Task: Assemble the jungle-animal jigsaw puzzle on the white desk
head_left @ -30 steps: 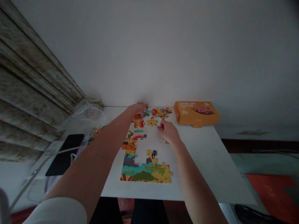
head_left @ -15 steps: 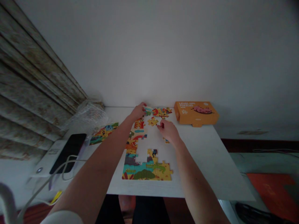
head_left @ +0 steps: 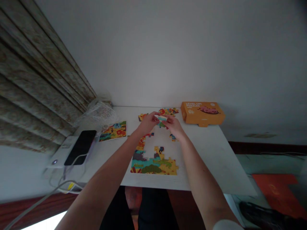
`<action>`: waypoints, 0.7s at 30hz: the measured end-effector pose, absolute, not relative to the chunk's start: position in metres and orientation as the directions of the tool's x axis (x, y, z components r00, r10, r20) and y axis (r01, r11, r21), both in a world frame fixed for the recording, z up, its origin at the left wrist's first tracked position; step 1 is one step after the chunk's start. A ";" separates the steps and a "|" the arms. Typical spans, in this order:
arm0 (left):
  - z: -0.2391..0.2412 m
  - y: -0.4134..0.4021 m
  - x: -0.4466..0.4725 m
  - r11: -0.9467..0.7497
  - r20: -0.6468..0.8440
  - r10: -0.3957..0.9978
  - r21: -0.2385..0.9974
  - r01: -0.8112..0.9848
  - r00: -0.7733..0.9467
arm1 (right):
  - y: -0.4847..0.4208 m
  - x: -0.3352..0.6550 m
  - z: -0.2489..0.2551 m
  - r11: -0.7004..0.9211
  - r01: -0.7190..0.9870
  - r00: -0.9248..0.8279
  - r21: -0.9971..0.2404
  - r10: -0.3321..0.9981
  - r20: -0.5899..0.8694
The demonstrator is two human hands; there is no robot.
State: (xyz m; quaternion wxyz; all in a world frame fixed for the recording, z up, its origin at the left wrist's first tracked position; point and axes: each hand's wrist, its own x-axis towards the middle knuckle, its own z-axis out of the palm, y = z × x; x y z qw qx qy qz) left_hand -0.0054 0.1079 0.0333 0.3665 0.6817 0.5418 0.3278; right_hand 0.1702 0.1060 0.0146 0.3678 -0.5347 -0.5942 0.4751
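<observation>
A partly joined colourful jigsaw (head_left: 153,163) lies on the white table (head_left: 211,153). Above its upper part my left hand (head_left: 148,123) and my right hand (head_left: 174,126) meet, fingers pinched on the same small puzzle piece (head_left: 162,121) held between them. Loose pieces (head_left: 169,111) lie at the table's far edge near the wall. One more loose piece (head_left: 173,137) sits just under my right wrist.
An orange puzzle box (head_left: 202,112) stands at the back right. A picture card (head_left: 113,130) lies left of the puzzle. Further left are a black phone (head_left: 80,146) on a white device, a clear plastic bag (head_left: 98,112) and a cable (head_left: 59,187). Curtain on the left.
My left hand came back from the far edge with a piece and met my right hand over the puzzle. The camera shifted, so everything sits more to the right.
</observation>
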 end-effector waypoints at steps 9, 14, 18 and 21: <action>-0.009 0.004 -0.076 -0.418 0.374 0.896 0.528 0.739 0.239 | 0.106 0.169 -0.002 -0.051 0.180 -0.316 -0.982 0.943 -0.107; -0.019 -0.010 -0.085 -0.459 0.305 0.881 0.368 0.809 0.361 | 0.103 0.177 0.006 -0.031 0.292 -0.312 -0.956 0.942 -0.125; -0.020 -0.005 -0.080 -0.445 0.245 0.893 0.344 0.827 0.378 | 0.102 0.181 0.008 -0.035 0.399 -0.295 -0.916 0.941 -0.165; -0.021 -0.003 -0.080 -0.421 0.222 0.905 0.348 0.837 0.363 | 0.105 0.183 0.003 -0.042 0.433 -0.282 -0.900 0.942 -0.179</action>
